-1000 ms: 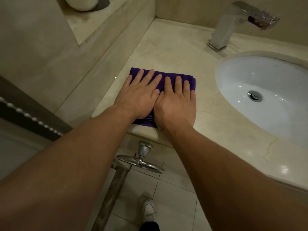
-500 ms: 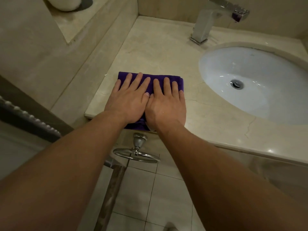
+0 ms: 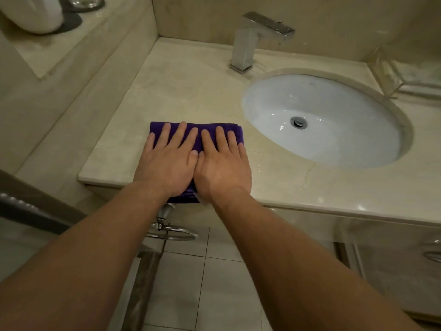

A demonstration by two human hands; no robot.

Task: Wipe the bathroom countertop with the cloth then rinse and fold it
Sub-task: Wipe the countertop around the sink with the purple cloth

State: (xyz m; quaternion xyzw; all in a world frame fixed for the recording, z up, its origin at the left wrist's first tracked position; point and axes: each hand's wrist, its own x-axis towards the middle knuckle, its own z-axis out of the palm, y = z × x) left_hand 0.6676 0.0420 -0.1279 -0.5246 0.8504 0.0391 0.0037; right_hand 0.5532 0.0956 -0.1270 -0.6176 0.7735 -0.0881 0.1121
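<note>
Now, most of the purple cloth is hidden under two flat hands; only its far strip and a dark sliver at the counter's front edge show between the wrists. How many layers it has cannot be told. On the upper left ledge a white rounded object and a glass are cut off by the frame, and at the far right a clear tray is blurred. Below the counter, a chrome ring is partly covered by the left forearm.

The cloth sits on the beige countertop, left of the white sink, its near end reaching the front edge. Bare counter lies open beyond it toward the tap and to its left as far as the side wall; to its right a narrow band of stone separates it from the basin rim.

The left hand lies palm down, fingers spread and straight, pressing on the cloth without gripping. The right hand does the same just beside it, fingers closer together, the two touching along their inner edges. Both arms reach forward, nearly straight.
</note>
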